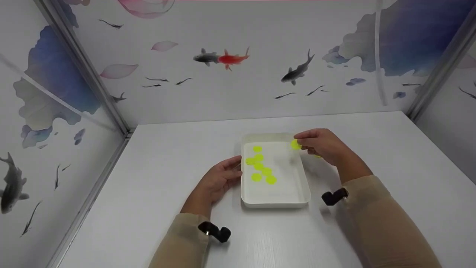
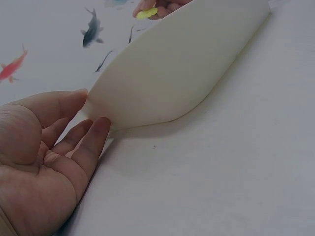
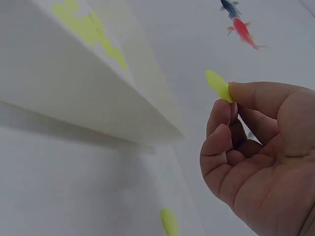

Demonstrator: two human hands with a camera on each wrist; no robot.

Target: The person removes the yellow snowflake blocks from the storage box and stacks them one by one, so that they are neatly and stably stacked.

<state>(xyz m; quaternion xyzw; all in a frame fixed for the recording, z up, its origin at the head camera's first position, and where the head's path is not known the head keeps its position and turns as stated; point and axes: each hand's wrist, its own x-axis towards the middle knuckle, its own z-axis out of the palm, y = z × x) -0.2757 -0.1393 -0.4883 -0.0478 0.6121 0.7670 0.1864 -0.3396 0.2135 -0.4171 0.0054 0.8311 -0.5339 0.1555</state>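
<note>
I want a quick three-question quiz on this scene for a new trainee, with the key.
1. Multiple choice: What does the left hand touch? a) the back wall; b) the white tray; c) a painted fish.
2. Short answer: What does the right hand pinch?
3. True or false: The white tray holds nothing.

Key:
1. b
2. A yellow disc
3. False; several yellow discs lie in it.

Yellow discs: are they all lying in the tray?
No, the right hand pinches one disc between thumb and finger, while several others lie in the tray.
</note>
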